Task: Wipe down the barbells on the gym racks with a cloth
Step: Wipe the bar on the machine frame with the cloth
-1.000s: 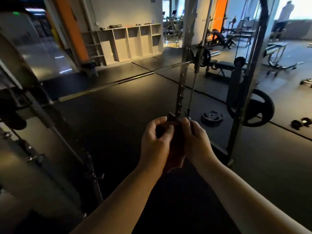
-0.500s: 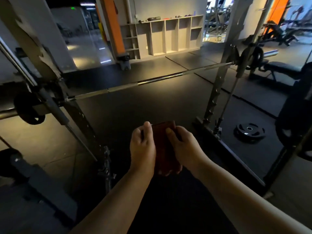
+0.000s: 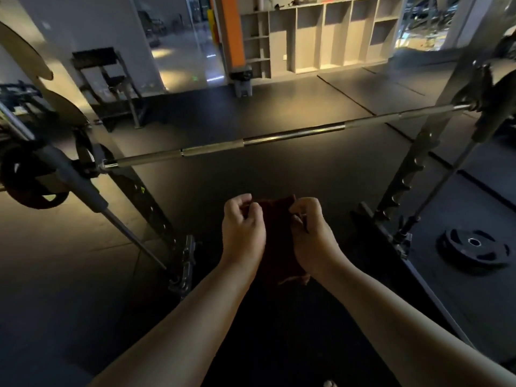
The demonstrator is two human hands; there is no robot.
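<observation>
Both hands hold a dark red cloth (image 3: 277,241) out in front of the body, low over the black rubber floor (image 3: 279,177). The left hand (image 3: 243,230) has its grip pinched on the cloth's left upper edge, fingers curled in. The right hand (image 3: 310,236) has its grip closed on the right edge the same way. The rest of the cloth hangs down between the wrists.

The barbell (image 3: 293,134) lies across the rack (image 3: 406,174) beyond the hands, apart from the cloth, its right end higher in view. A dark plate (image 3: 28,180) sits on the bar's left end. A loose weight plate (image 3: 474,247) lies flat on the floor at right. Grey cubby shelves (image 3: 321,34) and an orange pillar (image 3: 233,32) stand at the far wall.
</observation>
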